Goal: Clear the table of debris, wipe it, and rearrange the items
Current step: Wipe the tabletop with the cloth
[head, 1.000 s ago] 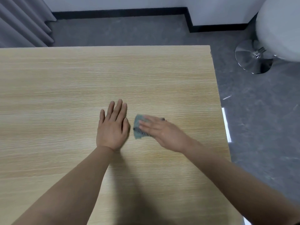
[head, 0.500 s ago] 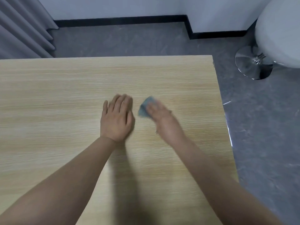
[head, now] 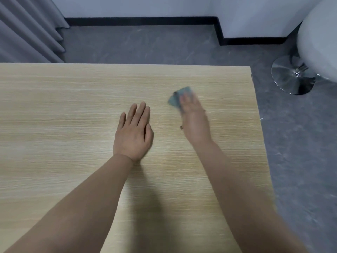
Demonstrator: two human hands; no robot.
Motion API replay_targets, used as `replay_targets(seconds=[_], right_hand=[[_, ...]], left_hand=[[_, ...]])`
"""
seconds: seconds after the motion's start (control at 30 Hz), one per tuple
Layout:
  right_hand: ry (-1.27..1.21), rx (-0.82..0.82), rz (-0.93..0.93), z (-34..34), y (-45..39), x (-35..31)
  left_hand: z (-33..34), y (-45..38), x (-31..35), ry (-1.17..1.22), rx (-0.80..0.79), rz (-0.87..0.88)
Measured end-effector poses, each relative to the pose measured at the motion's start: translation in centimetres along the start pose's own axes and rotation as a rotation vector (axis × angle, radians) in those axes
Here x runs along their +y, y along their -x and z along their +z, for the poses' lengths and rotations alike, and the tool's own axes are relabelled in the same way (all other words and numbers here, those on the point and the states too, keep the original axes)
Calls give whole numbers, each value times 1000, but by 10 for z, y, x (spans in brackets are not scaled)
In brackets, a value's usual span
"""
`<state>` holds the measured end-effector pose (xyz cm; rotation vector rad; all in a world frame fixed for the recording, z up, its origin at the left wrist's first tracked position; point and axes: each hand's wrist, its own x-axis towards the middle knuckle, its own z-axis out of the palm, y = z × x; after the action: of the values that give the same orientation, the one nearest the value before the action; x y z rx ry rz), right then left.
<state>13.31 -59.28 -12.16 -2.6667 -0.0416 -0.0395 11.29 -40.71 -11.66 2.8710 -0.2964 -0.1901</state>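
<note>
Wiping bench (head: 54, 106) with cloth (head: 177, 98) pressed under flat right hand (head: 195, 123), left hand (head: 134, 136) resting flat beside; next needing unwiped areas.

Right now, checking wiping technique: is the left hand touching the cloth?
Apart. The head view shows bare table between the left hand and the cloth.

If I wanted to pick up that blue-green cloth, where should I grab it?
Probably the far corner of the cloth, pinched from the side away from the person. The cloth lies flat on the table, and the right hand covers its near part, so only the far edge sticks out past the fingers. The picture is blurred there, so its folds cannot be told.
</note>
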Motion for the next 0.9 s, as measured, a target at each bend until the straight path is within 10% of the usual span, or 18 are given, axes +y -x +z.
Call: replay_targets(seconds=[0.13, 0.37, 0.67, 0.9], right_hand=[[-2, -165, -286, -5, -7, 0], [-21, 214, 444, -23, -46, 48], [1, -154, -249, -7, -57, 11], [74, 207, 410, -15, -87, 47]], left_hand=[[-1, 0, 0, -3, 6, 5], [-1, 0, -1, -46, 6, 21], [1, -1, -2, -44, 17, 25], [1, -1, -1, -33, 26, 17]])
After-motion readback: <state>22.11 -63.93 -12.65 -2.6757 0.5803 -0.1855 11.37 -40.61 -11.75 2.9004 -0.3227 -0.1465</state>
